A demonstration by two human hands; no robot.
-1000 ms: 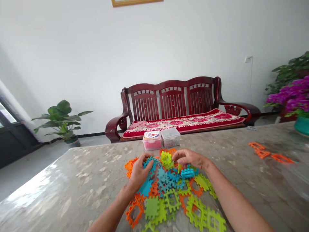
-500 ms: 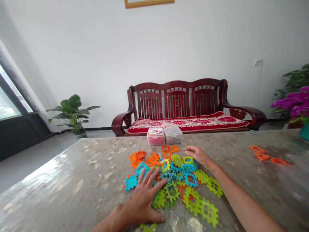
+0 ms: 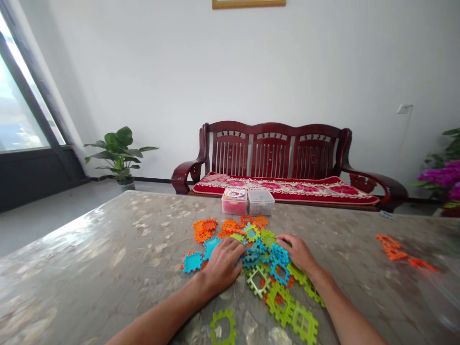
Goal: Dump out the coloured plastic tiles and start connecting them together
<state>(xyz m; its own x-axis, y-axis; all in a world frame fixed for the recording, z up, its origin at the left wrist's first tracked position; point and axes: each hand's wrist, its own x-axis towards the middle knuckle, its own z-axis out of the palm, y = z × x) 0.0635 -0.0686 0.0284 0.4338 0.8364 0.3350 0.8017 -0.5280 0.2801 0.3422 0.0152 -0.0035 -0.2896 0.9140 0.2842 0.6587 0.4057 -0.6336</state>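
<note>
My left hand [image 3: 225, 263] rests palm down on the left side of a heap of plastic interlocking tiles, its fingers bent over the pieces but not visibly gripping one. My right hand [image 3: 299, 253] is curved against the heap's right edge, fingers loosely apart, beside blue tiles [image 3: 279, 272]. Between the hands, blue and green tiles overlap; some have window cut-outs. Green window tiles [image 3: 280, 304] lie in front, and a single green frame tile [image 3: 223, 328] sits nearer me. A solid blue tile [image 3: 192, 262] lies left of my left hand. My palms hide some pieces.
Orange tiles [image 3: 204, 231] lie behind the heap. Two clear lidded boxes, one with pink contents [image 3: 234, 206] and one greyish [image 3: 261, 206], stand at the table's far side. More orange tiles [image 3: 391, 247] lie right. A wooden bench [image 3: 272, 153] stands beyond the table [image 3: 89, 268].
My left hand has moved forward onto the heap, its spread fingers drawing in. My right hand has come down and nearer against the right side. The view has shifted left.
</note>
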